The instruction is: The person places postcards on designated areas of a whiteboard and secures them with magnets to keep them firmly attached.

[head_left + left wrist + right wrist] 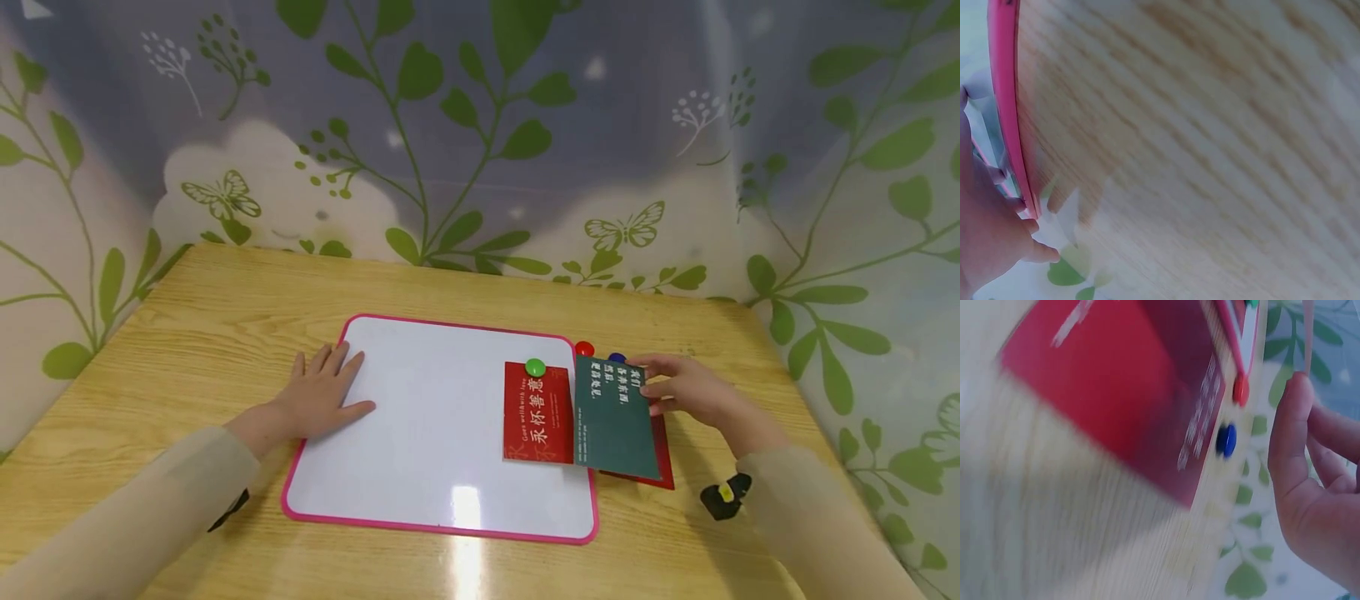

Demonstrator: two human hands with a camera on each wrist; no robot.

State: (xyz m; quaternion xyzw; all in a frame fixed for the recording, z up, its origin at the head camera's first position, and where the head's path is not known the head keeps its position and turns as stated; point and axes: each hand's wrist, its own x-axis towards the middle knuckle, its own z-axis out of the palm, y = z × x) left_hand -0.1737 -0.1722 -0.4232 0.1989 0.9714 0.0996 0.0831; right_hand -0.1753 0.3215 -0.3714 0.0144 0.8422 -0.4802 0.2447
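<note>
A white board with a pink rim (420,433) lies flat on the table. Across its left edge rests my left hand (318,402), fingers spread and straight. My right hand (693,392) pinches a dark green card (618,429) with white lettering by its right edge. In the right wrist view the card shows edge-on, raised off the table. Partly hidden below it, a red card (1116,381) lies at the board's right edge. Another red card (536,421) sits on the board, with a round green magnet (535,367) at its top edge.
A red magnet (584,348) and a blue magnet (617,358) sit by the board's upper right corner, partly behind the green card. The wooden table (255,292) meets a leaf-patterned wall covering (450,167) at the back and sides.
</note>
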